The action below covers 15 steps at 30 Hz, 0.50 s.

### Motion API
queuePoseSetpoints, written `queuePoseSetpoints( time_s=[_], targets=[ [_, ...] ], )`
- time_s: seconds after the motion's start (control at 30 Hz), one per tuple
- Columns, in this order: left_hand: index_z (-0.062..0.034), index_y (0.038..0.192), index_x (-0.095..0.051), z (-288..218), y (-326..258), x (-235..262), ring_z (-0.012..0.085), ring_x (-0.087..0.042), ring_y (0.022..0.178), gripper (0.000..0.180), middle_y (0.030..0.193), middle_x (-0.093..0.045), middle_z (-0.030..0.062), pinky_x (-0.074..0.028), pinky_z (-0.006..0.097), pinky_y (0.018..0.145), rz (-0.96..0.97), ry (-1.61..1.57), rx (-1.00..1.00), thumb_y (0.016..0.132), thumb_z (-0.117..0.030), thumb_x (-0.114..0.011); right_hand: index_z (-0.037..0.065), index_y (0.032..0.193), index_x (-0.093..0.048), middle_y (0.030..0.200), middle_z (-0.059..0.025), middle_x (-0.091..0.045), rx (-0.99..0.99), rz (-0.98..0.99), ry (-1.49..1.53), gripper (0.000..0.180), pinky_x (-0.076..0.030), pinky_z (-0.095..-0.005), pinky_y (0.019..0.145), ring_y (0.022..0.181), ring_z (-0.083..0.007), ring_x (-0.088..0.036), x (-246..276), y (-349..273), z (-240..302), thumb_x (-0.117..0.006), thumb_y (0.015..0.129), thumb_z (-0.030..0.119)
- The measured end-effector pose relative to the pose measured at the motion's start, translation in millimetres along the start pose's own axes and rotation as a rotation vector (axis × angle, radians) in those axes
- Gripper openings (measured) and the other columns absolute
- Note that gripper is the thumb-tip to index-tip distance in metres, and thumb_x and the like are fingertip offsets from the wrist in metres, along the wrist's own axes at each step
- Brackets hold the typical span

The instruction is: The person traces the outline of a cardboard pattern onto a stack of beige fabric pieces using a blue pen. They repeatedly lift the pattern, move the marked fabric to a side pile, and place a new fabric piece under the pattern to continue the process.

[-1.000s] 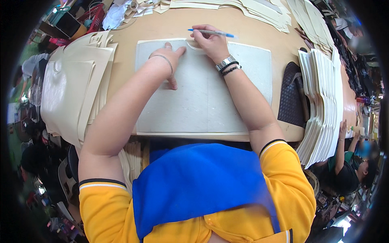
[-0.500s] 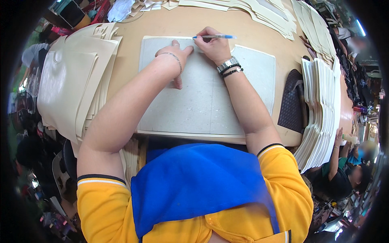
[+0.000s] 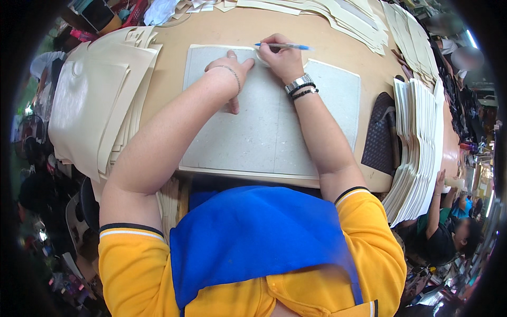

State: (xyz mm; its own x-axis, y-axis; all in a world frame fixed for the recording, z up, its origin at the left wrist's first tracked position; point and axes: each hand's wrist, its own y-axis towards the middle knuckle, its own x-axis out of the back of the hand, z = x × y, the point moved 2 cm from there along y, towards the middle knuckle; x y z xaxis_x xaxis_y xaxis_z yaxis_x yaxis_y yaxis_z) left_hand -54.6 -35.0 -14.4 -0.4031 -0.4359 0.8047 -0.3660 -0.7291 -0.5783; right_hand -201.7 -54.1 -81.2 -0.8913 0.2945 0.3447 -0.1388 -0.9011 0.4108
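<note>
Head view: the right hand point(image 3: 282, 55) grips a blue pen point(image 3: 285, 46), its tip at the far edge of the grey board point(image 3: 264, 127) that lies flat on the desk point(image 3: 174, 68). The left hand point(image 3: 228, 71) holds nothing; it presses palm-down on the board just beside the pen, fingers spread, seemingly pinning a small pale piece that the hands mostly hide.

The likeliest slip, as I judge it, is the pinned piece creeping under the pen's drag if the left hand's pressure eases, which would skew the traced line. The pen runs close to the left fingertips, so a quick stroke could mark skin or jump off the edge. The right forearm lies across the board; a shift of the elbow could nudge the board toward the stack of cream sheets point(image 3: 417, 142) at the right or the dark textured pad point(image 3: 380, 137) beside it. The heap of cream cut pieces point(image 3: 95, 105) at the left overhangs the desk edge and might slide if bumped.
</note>
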Motion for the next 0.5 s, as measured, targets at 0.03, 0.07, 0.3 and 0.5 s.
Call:
queuePoseSetpoints(
  time_s=[0.03,0.07,0.3,0.5],
  targets=[
    [-0.0228,0.148,-0.023,0.4,0.5,-0.5,0.0377,-0.058,0.117,0.131,0.149,-0.028,0.0277,-0.051,0.040,0.094,-0.006,-0.005,-0.004,0.041,-0.037,-0.096,0.002,0.083,-0.068,0.073,-0.0067,-0.069,-0.039,-0.022,0.069,0.014,-0.052,-0.0256,0.061,0.066,-0.0118,-0.064,3.9,1.7,-3.4,-0.068,0.080,0.016],
    [-0.0228,0.148,-0.022,0.9,1.0,-2.1,0.0379,-0.058,0.117,0.131,0.149,-0.028,0.0278,-0.051,0.040,0.094,-0.012,-0.010,-0.008,0.041,-0.037,-0.096,0.002,0.085,-0.068,0.074,-0.0061,-0.069,-0.077,-0.045,0.139,0.015,-0.051,-0.0253,0.061,0.067,-0.0110,-0.064,11.1,3.9,-9.1,-0.068,0.081,0.016],
    [-0.0223,0.148,-0.023,-0.9,-1.9,-0.8,0.0403,-0.057,0.117,0.133,0.149,-0.027,0.0290,-0.051,0.041,0.096,-0.028,-0.051,-0.024,0.038,-0.033,-0.097,0.001,0.087,-0.067,0.077,-0.0040,-0.067,-0.098,-0.149,0.094,0.013,-0.049,-0.0234,0.064,0.070,-0.0090,-0.061,105.3,-9.2,-30.2,-0.067,0.082,0.013],
    [-0.0226,0.147,-0.025,0.7,-0.4,-2.6,0.0409,-0.057,0.116,0.132,0.147,-0.031,0.0279,-0.050,0.042,0.096,-0.068,-0.055,-0.031,0.037,-0.028,-0.097,0.002,0.083,-0.066,0.074,-0.0034,-0.067,-0.080,-0.101,-0.069,0.013,-0.050,-0.0228,0.064,0.069,-0.0079,-0.061,125.0,-26.1,-44.9,-0.068,0.078,0.014]
  ],
)
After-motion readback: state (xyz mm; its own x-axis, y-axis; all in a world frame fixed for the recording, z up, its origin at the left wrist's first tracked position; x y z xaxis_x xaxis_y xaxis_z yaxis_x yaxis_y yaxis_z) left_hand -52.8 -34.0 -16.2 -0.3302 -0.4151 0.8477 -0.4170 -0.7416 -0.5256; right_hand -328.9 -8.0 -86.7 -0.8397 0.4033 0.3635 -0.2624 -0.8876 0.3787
